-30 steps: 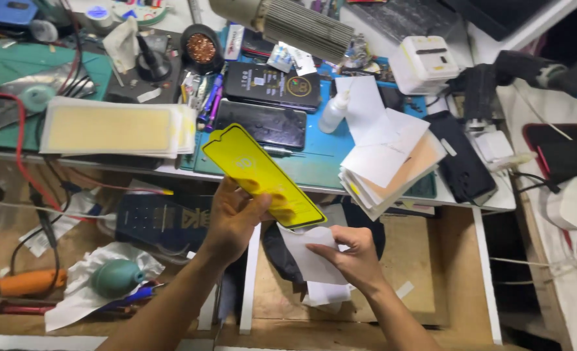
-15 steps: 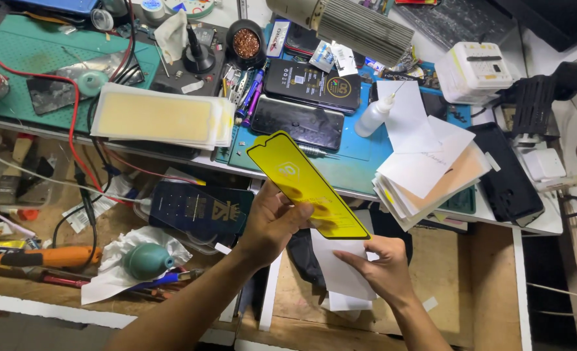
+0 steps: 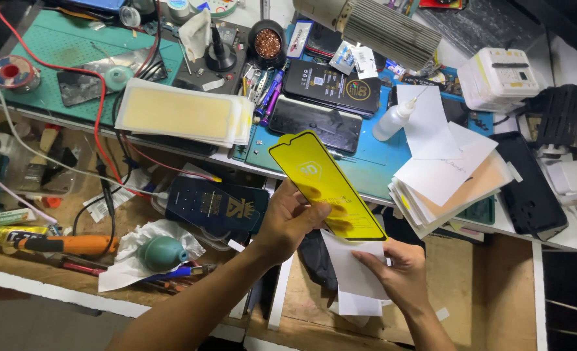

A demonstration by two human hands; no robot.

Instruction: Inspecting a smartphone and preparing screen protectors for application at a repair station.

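Head view of a cluttered repair bench. The left hand [image 3: 288, 221] grasped a yellow screen protector [image 3: 325, 185] by its lower long edge, thumb on the yellow face and the other fingers curled behind it; the sheet rose tilted from those fingers toward the bench, its notched end farthest from them. The right hand [image 3: 396, 270] pinched a white paper sleeve [image 3: 350, 276], thumb on top and fingers beneath, just below the protector's lower corner, which overlapped the sleeve's upper edge; whether the two touched could not be told.

Beyond the left fingertips, past the protector's far end, a dark phone [image 3: 316, 122] lay face up on the blue mat [image 3: 360, 166], with a black flat box [image 3: 332, 86] farther on. To the left of those fingers sat a stack of pale film sheets [image 3: 184, 117]; below it, near the left wrist, lay a dark blue box [image 3: 212, 207], and farther left a teal rubber blower [image 3: 161, 253] rested on crumpled white paper. To the right of the right-hand fingers, a pile of white and tan sleeves [image 3: 448, 175] rested at the bench edge, with a small white squeeze bottle [image 3: 392, 120] behind it.
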